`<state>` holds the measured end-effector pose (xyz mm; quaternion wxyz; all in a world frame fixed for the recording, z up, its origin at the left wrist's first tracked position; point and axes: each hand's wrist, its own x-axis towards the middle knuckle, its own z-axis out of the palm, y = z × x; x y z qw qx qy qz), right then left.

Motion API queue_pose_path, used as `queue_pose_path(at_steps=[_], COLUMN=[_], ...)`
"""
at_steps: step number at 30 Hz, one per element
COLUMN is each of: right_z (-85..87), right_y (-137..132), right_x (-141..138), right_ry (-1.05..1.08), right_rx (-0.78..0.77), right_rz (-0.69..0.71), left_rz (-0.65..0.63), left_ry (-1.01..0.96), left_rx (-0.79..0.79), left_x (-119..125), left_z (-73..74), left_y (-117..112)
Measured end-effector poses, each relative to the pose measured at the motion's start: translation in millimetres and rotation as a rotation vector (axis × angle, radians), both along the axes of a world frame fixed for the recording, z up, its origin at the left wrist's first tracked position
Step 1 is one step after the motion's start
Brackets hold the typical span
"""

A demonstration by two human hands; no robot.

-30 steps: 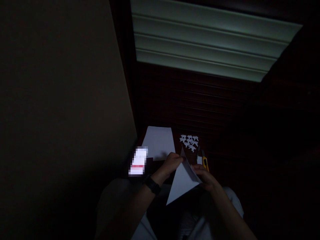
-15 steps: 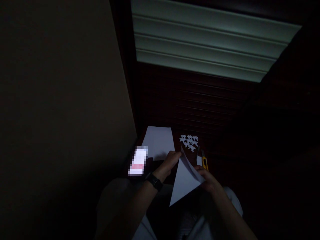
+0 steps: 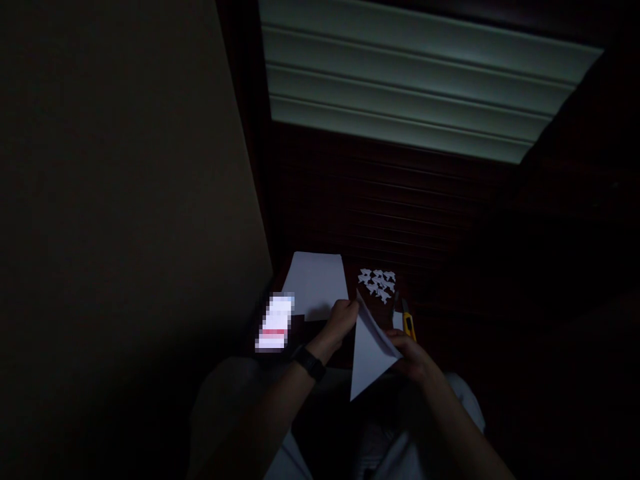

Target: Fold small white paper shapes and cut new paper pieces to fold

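Note:
A sheet of white paper point(image 3: 371, 360), folded over into a pointed triangular shape, is held up between my two hands above my lap. My left hand point(image 3: 344, 316) is closed on its upper corner, with the thumb and fingers pinching the edge. At the right edge of the paper, my right hand point(image 3: 407, 353) grips the side corner, its fingers partly behind the sheet. The two layers of the fold stand slightly apart along the upper right side. A dark watch sits on my left wrist.
Behind my left hand lies more white paper point(image 3: 316, 280). A lit phone point(image 3: 275, 323), its screen blurred, lies left of it. Several small folded white paper pieces point(image 3: 379, 283) are grouped at the back. A yellow utility knife point(image 3: 409, 325) rests beside my right hand. A slatted dark panel point(image 3: 390, 200) rises behind.
The paper's lower tip has moved up and a little right, and its right corner has come inward with my right hand. My left hand keeps its pinch on the top corner.

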<state>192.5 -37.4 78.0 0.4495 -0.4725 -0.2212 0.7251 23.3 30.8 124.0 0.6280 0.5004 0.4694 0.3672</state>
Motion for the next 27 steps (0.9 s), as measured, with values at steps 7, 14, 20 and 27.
queue_pose_path(at_steps=[7, 14, 20, 27], right_z=[-0.7, 1.3, 3.8, 9.8], right_y=[2, 3, 8, 7], right_x=[2, 2, 1, -4], right_ry=[0.022, 0.022, -0.103, -0.212], right_rx=[-0.022, 0.034, 0.117, 0.153], right_rz=[-0.026, 0.064, 0.113, 0.077], left_rz=[-0.015, 0.013, -0.043, -0.093], left_ry=[-0.048, -0.111, 0.006, -0.038], left_rx=[-0.02, -0.094, -0.155, -0.014], left_x=[-3, -10, -23, -23], left_z=[-10.1, -14.0, -15.7, -28.2], left_y=[9, 9, 3, 1])
